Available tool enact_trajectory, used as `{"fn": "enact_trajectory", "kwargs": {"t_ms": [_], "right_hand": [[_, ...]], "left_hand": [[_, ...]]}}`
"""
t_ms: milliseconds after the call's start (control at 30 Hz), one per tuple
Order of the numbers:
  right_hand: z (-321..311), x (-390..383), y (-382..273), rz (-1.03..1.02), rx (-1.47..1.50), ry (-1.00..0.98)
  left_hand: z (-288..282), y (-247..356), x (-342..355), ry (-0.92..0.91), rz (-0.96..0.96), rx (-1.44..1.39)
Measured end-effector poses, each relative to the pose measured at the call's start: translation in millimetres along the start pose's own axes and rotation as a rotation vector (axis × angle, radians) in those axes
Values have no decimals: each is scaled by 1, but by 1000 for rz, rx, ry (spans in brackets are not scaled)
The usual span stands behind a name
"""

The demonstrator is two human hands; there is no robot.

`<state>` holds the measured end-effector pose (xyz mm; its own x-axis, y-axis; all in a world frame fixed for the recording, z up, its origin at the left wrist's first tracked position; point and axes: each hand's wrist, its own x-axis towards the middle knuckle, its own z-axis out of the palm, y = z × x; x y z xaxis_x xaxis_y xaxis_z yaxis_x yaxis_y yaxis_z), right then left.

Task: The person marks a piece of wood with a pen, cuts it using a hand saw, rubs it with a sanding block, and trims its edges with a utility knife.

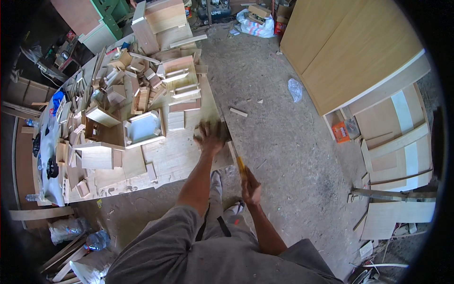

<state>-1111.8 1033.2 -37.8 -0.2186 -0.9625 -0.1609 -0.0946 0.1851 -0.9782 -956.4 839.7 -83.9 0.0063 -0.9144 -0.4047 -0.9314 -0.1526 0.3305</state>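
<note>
My left hand [209, 136] lies with its fingers spread on a pale wooden board [175, 154] at the right edge of the worktable, slightly blurred. Just right of it, my right hand [251, 188] is closed round the yellow handle of what looks like a handsaw [241, 165]. Its narrow blade runs forward from the handle along the board's right edge, close to my left fingers. Whether the blade sits in a cut is too small to tell.
Wood offcuts [142, 78] and small wooden boxes crowd the table's far left. An open box [144, 128] with a pale blue bottom stands left of my left hand. Large wooden panels [350, 52] lean at the right. A wood scrap [238, 112] and a clear plastic bag [295, 90] lie on the floor.
</note>
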Motion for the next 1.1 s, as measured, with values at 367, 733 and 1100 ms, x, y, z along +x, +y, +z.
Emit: {"fn": "enact_trajectory", "kwargs": {"t_ms": [367, 733, 1100], "right_hand": [[-1, 8, 7, -29, -41, 4], [-9, 0, 8, -46, -62, 17], [-39, -51, 25, -96, -153, 8]], "left_hand": [[-6, 2, 5, -21, -40, 27], [4, 3, -1, 11, -27, 23], [-8, 2, 6, -41, -44, 31]]}}
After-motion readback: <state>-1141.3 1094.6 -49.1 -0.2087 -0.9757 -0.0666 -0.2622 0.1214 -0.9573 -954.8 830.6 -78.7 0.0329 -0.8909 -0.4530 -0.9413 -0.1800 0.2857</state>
